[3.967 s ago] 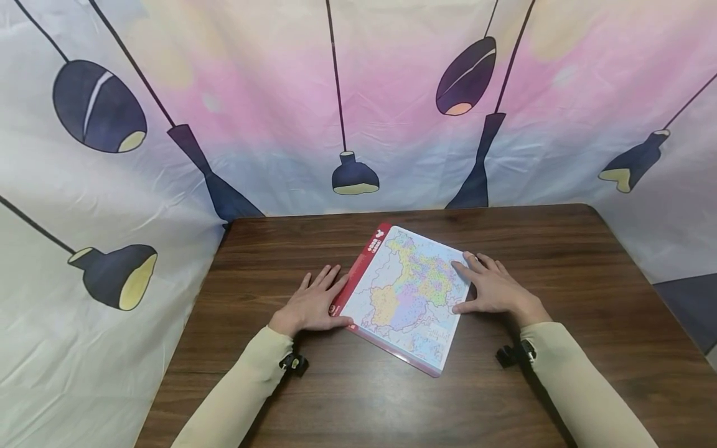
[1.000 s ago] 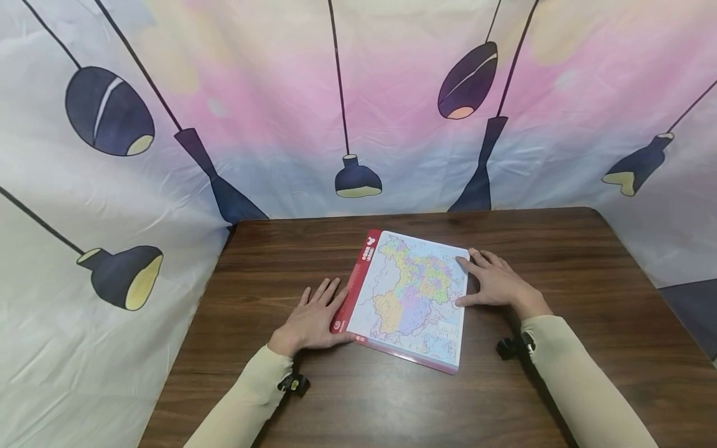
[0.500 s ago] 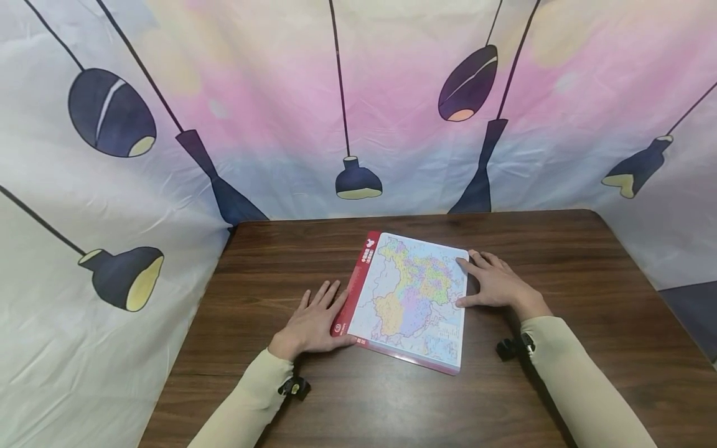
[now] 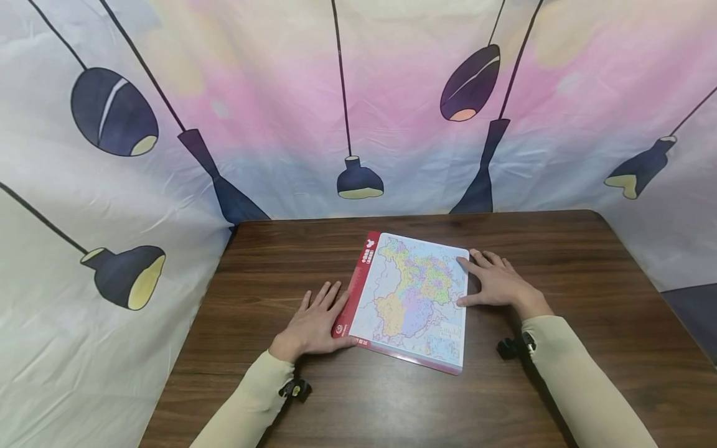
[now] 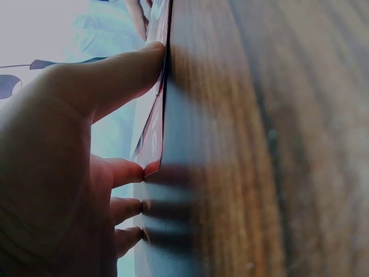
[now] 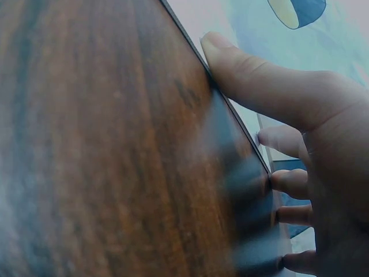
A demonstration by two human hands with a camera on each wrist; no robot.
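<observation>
A flat map board [image 4: 411, 298] with a red left strip lies on the dark wooden table [image 4: 392, 404]. My left hand [image 4: 313, 323] lies flat on the table against the board's red edge, thumb along its near left corner. In the left wrist view the left hand [image 5: 75, 173] touches the map board [image 5: 154, 138] edge with thumb and fingertips. My right hand [image 4: 495, 283] lies flat at the board's right edge, index tip on its far right corner. The right wrist view shows the right hand [image 6: 288, 144] with straight fingers on the table [image 6: 104, 144].
A printed cloth backdrop [image 4: 358, 106] with lamp shapes stands behind the table and drapes down its left and right sides. Black wrist camera mounts [image 4: 294, 389] sit on both cream sleeves. The table's far edge meets the cloth.
Over four seconds the board has turned clockwise, its near end swinging right, with both hands staying at its edges. In the last second almost nothing moved.
</observation>
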